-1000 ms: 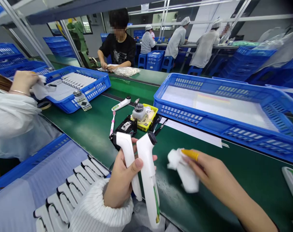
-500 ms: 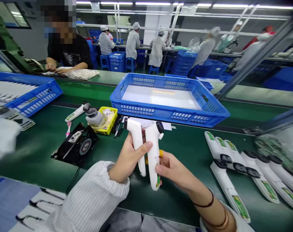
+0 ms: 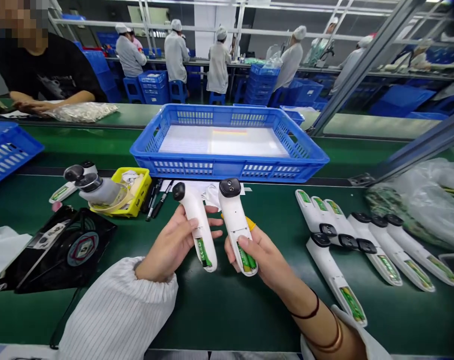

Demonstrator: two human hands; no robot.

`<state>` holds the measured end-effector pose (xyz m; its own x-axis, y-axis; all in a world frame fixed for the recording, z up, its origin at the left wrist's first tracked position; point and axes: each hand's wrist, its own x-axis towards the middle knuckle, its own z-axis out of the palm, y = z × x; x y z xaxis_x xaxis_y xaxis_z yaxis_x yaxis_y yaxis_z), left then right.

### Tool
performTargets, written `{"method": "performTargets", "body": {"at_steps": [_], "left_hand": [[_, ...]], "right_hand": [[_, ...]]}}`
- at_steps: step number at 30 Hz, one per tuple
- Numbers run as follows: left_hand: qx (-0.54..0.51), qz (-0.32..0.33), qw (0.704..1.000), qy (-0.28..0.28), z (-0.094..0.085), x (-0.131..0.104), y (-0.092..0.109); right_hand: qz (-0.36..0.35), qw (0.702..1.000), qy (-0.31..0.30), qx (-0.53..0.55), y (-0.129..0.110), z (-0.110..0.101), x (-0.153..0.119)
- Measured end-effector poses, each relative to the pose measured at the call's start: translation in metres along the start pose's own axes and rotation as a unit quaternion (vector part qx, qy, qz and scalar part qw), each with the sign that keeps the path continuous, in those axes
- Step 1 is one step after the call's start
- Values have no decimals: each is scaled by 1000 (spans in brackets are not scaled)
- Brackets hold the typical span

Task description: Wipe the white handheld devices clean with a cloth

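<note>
My left hand (image 3: 170, 245) holds a white infrared thermometer (image 3: 197, 220), thumb across its front and other fingers spread behind. Its black head points up and left, and green batteries show in the open handle. A second white infrared thermometer (image 3: 232, 217) is in my right hand (image 3: 262, 252), with the thumb near its green batteries (image 3: 246, 257) and the fingers behind. Two round lenses show on its black head. Something yellow (image 3: 251, 223) covers a fingertip of my right hand. The two thermometers stand side by side, slightly apart, above the green table (image 3: 219, 310).
Several similar thermometers (image 3: 335, 285) lie at the right with batteries exposed. Behind my hands stands a blue crate (image 3: 227, 167) with white sheets inside. To the left are a yellow basket (image 3: 137, 200), a bottle (image 3: 99, 192), pens (image 3: 161, 202) and a black pouch (image 3: 62, 250). A co-worker (image 3: 54, 75) sits opposite.
My right hand has taken the right thermometer from my left hand's grasp. Both thermometers are turned so their battery sides face me. The view has shifted to the right.
</note>
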<state>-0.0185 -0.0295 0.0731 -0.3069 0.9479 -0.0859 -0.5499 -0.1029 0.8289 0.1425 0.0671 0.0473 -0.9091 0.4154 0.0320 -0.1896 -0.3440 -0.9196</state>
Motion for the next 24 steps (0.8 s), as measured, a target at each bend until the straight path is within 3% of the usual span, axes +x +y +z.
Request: {"method": "performTargets", "body": {"at_steps": [6, 13, 19, 24], "left_hand": [[24, 37, 999, 8, -1, 0, -3], [22, 49, 998, 28, -2, -2, -4], [-45, 65, 996, -42, 0, -5, -7], [-55, 74, 993, -75, 3, -7, -9]], "right_hand": [[12, 994, -27, 105, 7, 10, 2], [2, 994, -5, 111, 7, 13, 0], [-11, 999, 51, 15, 13, 9, -5], [-8, 1000, 8, 23, 11, 11, -5]]}}
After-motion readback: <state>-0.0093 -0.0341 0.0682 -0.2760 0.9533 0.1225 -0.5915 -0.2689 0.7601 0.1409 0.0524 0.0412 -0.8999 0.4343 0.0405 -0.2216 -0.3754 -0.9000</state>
